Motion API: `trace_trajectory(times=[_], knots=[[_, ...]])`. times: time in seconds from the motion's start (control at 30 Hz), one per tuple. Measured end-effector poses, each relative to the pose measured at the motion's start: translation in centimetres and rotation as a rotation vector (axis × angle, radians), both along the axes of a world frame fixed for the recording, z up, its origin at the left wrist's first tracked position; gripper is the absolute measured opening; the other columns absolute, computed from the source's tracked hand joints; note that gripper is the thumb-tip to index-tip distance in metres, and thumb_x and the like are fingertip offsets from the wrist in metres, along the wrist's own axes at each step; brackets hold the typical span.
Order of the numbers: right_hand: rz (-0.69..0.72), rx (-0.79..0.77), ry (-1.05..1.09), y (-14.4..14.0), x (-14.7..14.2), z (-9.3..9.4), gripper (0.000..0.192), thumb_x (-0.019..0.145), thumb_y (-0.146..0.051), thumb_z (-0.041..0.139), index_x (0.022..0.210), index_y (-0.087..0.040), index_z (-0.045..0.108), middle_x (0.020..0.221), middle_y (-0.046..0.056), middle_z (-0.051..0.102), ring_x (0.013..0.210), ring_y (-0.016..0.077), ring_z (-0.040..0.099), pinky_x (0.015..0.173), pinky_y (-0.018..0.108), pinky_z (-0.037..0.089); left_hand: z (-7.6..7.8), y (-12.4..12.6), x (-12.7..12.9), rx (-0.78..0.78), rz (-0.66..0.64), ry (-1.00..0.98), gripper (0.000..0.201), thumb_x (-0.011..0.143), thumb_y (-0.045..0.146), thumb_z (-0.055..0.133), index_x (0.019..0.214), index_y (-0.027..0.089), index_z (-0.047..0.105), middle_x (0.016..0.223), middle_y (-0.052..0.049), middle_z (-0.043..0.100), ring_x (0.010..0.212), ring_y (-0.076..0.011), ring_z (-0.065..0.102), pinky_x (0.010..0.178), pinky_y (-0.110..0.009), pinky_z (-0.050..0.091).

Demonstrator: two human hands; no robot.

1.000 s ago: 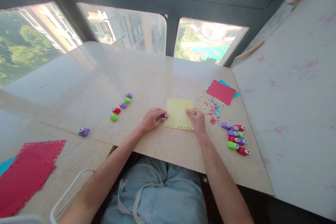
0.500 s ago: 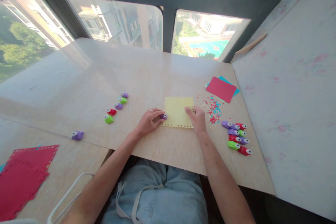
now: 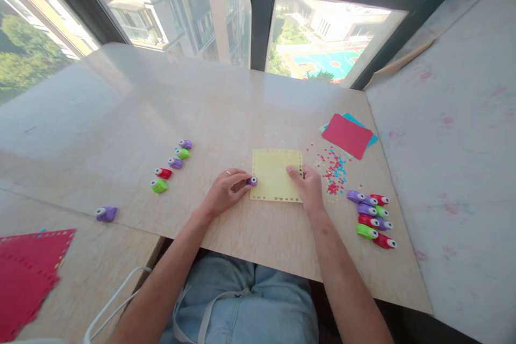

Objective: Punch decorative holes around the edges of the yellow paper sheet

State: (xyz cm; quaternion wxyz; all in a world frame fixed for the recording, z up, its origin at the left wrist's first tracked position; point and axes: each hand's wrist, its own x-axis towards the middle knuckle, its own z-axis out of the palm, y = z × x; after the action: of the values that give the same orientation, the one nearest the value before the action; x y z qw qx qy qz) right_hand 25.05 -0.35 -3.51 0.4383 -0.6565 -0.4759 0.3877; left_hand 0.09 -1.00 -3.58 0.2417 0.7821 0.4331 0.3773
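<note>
A yellow sheet of paper [image 3: 274, 174] with small shapes punched along its edges lies in front of me. My left hand [image 3: 226, 191] is closed on a small purple craft punch [image 3: 252, 181], which sits at the sheet's left edge. The sheet's right edge is held by my right hand [image 3: 309, 188], its thumb on top and its other fingers partly hidden.
Several punches [image 3: 367, 231] are grouped at the right, and more stand in a row [image 3: 163, 173] at the left. A lone purple punch [image 3: 107, 214] is nearer me. Confetti [image 3: 335, 172] lies below stacked cards [image 3: 347, 136]. Punched red sheets [image 3: 32, 274] lie far left.
The camera view has tilted down and come slightly closer. Both hands keep their hold on the punch and the sheet, with little visible movement.
</note>
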Motion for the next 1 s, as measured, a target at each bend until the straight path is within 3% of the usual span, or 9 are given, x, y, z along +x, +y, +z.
trace_trajectory(times=[0.67, 1.0], knots=[[-0.039, 0.014, -0.018, -0.03, -0.27, 0.34, 0.045, 0.076, -0.058, 0.066, 0.086, -0.014, 0.069, 0.067, 0.002, 0.063, 0.058, 0.0157, 0.055, 0.050, 0.024, 0.042, 0.52, -0.05, -0.13, -0.016, -0.032, -0.012, 0.021, 0.086, 0.025, 0.066, 0.106, 0.018, 0.070, 0.102, -0.010, 0.070, 0.095, -0.0194, 0.065, 0.085, -0.034, 0.053], [-0.006, -0.009, 0.037, 0.05, -0.22, 0.40, 0.045, 0.077, -0.057, 0.067, 0.091, -0.015, 0.070, 0.079, 0.007, 0.072, 0.068, 0.0213, 0.064, 0.057, 0.027, 0.048, 0.66, -0.06, -0.12, -0.010, -0.030, -0.007, 0.020, 0.086, 0.024, 0.066, 0.105, 0.018, 0.070, 0.101, -0.010, 0.070, 0.093, -0.0191, 0.065, 0.083, -0.033, 0.054]])
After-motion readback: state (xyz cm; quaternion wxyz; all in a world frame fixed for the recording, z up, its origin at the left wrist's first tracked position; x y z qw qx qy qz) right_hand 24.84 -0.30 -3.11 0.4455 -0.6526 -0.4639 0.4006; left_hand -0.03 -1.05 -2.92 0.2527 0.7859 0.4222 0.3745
